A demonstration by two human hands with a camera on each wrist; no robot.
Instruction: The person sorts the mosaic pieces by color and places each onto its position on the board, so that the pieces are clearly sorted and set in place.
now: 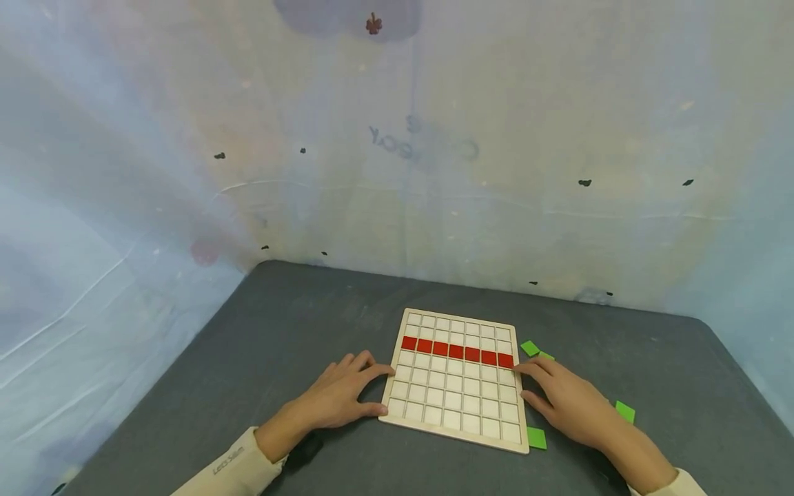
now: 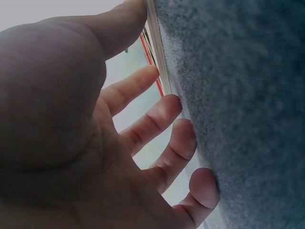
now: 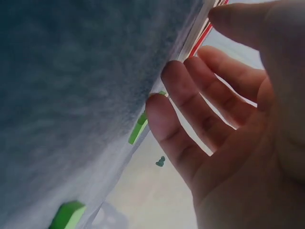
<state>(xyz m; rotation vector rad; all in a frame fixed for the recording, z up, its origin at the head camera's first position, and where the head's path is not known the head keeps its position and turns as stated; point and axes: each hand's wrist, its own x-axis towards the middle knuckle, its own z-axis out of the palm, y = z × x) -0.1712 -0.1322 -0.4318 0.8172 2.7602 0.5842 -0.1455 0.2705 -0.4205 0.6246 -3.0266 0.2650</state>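
A wooden grid board point(image 1: 453, 434) lies flat on the dark table, slightly turned. One row across its upper part holds red square tiles point(image 1: 455, 352); the other squares look pale. At the board's left edge my left hand point(image 1: 338, 391) touches with thumb and index fingertips, the fingers relaxed. My right hand point(image 1: 569, 401) is at the opposite edge, index fingertip against the side and thumb close to it. In the left wrist view, the board's thin edge point(image 2: 160, 57) meets the thumb and index finger, while the other fingertips rest near the grey surface.
Several green square tiles lie right of the board: one by its lower right corner point(image 1: 536, 438), one beyond my right wrist point(image 1: 625, 412), others near the upper right side point(image 1: 530, 348). Pale printed cloth point(image 1: 459, 207) hangs behind the dark table point(image 1: 298, 310).
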